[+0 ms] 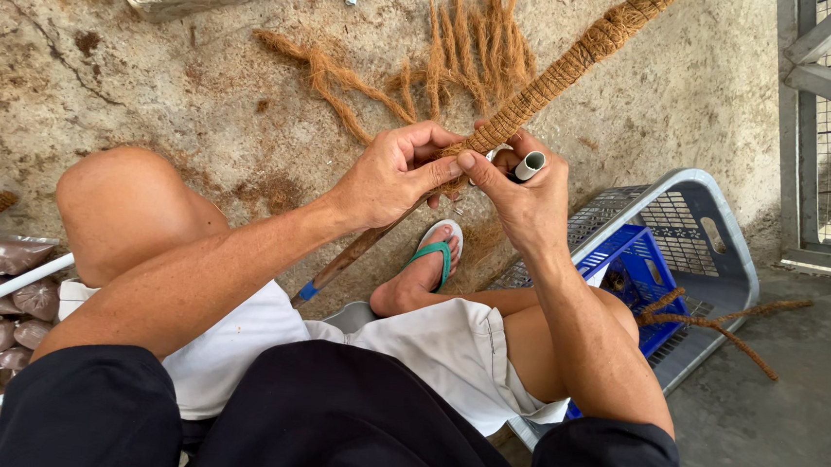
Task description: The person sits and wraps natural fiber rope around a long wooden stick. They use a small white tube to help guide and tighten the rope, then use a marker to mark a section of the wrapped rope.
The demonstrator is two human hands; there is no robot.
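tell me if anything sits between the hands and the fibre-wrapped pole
Nothing visible does. Both the left hand and right hand already grip the pole directly; the right hand also holds a small white tube.

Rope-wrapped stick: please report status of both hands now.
Left hand shut on rope-wrapped stick. Right hand on stick, holding small white tube. Loose fibre strands on floor behind.

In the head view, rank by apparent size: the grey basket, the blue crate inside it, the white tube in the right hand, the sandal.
1. Grey basket
2. Blue crate
3. Sandal, partly hidden by the foot
4. White tube

The right hand hides part of the tube.
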